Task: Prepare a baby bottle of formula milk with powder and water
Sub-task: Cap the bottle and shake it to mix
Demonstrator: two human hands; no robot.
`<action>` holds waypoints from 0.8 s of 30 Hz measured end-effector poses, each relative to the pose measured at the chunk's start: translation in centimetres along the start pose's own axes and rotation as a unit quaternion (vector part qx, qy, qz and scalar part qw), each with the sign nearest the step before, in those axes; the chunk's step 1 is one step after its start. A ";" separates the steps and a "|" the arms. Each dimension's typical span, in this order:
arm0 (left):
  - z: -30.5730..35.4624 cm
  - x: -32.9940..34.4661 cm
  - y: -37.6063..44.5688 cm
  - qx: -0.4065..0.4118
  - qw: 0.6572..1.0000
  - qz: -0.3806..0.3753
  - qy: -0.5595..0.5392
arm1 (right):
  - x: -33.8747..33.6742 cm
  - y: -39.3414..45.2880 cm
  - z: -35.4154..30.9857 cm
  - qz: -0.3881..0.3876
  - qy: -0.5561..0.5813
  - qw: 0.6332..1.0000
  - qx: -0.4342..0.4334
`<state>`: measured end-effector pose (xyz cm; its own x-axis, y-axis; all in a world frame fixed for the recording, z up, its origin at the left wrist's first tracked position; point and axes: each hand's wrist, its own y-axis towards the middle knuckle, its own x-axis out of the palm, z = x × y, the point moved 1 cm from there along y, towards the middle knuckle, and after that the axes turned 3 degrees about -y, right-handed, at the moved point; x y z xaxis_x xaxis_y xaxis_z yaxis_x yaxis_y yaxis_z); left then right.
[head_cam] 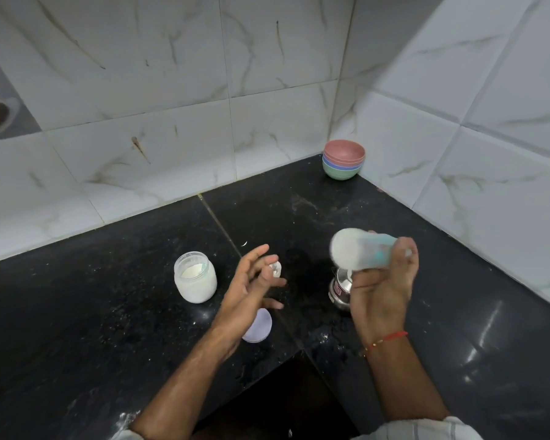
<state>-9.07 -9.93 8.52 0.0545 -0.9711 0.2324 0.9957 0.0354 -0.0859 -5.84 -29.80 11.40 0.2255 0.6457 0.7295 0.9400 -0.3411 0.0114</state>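
Observation:
My right hand [383, 290] grips a baby bottle [359, 249] lying almost on its side in the air, blurred, with its base pointing left and milky liquid inside. My left hand [251, 287] hovers open over the black counter, fingers spread, holding nothing. An open glass jar of white powder [195, 277] stands to the left of that hand. A small white piece [275, 268] lies on the counter behind my left fingers. A lilac round lid [259, 325] rests flat under my left wrist. A small steel vessel [340, 287] stands under the bottle, partly hidden by my right hand.
A stack of coloured bowls [343, 158] sits in the far corner against the tiled walls. The black stone counter [92, 328] is dusted with spilled powder. A dark recess [286, 398] cuts into the counter's near edge between my arms.

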 end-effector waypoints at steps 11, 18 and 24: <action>-0.8 -1.6 -0.3 0.007 0.996 0.090 0.022 | 0.7 0.5 -0.8 -0.052 0.005 0.999 0.002; -1.2 -1.4 -0.2 -0.005 0.995 0.091 0.031 | -0.4 0.0 -0.1 -0.301 -0.234 0.922 0.066; -1.2 -0.9 -0.3 0.003 0.996 0.080 0.034 | -0.4 2.2 -1.5 0.014 0.046 0.999 -0.008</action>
<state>-9.47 -9.30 7.18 0.2079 -0.9666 0.1501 0.9751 0.1926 -0.1103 -4.27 -31.77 12.14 0.2256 0.5706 0.7896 0.9294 -0.3691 0.0012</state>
